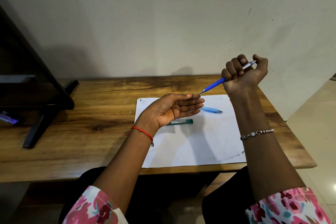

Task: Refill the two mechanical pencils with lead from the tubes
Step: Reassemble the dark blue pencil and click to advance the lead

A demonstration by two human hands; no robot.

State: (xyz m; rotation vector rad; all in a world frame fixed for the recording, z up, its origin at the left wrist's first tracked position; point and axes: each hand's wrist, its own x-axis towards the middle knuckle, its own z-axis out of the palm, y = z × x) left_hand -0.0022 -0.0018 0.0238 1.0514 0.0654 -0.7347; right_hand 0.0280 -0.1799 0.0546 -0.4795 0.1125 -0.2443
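From the head camera, the person sits at a wooden table (87, 114) set against a plain wall, with a white sheet of paper (200, 143) lying on its right half. The right hand (245, 75) is raised above the far right corner of the sheet. Its fingers are curled tight in a fist round a blue mechanical pencil (213, 86), and the thumb is bent over the silver top end. The pencil slants down and to the left, its metal tip at the fingertips of the left hand (172, 110); I cannot tell whether it touches them. That hand hovers over the far left part of the sheet, palm turned up and towards the person, fingers straight and close together, holding nothing. Beneath it on the paper lies a green lead tube (183, 121), flat, its left end hidden by the heel of the hand. A second, pale blue pencil (211, 110) lies on the sheet just to the right of the left fingertips, pointing right. A red thread (142, 131) circles the left wrist and a beaded bracelet (256, 133) the right forearm. A black stand (41, 85) sits at the table's far left.
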